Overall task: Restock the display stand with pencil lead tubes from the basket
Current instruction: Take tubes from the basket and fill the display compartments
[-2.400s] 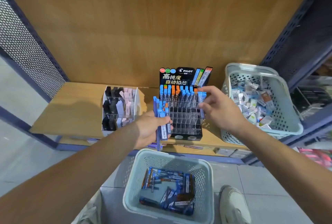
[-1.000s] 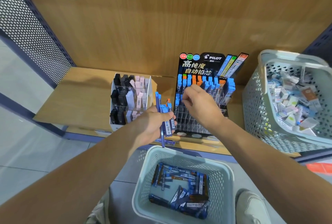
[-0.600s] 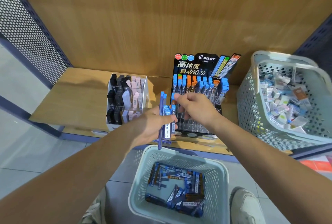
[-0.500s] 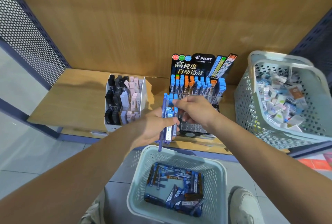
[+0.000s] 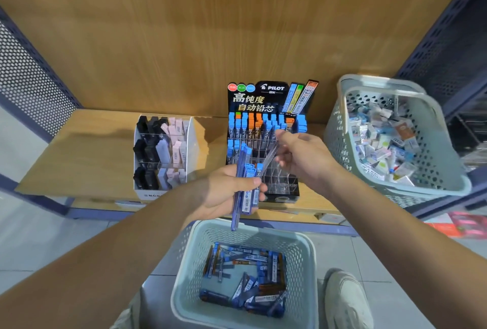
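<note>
A slim, clear pencil lead tube (image 5: 269,151), smeared by motion, is pinched near what looks like its upper end by the right hand (image 5: 303,156), thumb against curled fingers. The tube slants down toward the left hand (image 5: 224,191), whose fingers wrap a bundle of flat blue-capped tubes (image 5: 247,183), thumb across the front. Just beyond both sets of fingertips stands the black display stand (image 5: 266,99) with clear gridded slots. Below the knuckles sits the pale perforated plastic basket (image 5: 188,262), with loose tubes (image 5: 245,276) inside.

Black display stand (image 5: 263,96) upright on shelf (image 5: 92,157), back rows filled. Blue pencil lead tubes (image 5: 245,276) jumbled in pale basket (image 5: 188,270); bundle (image 5: 247,186) gripped in left hand (image 5: 221,191), single tube (image 5: 270,152) tilted in right hand (image 5: 305,157).
</note>
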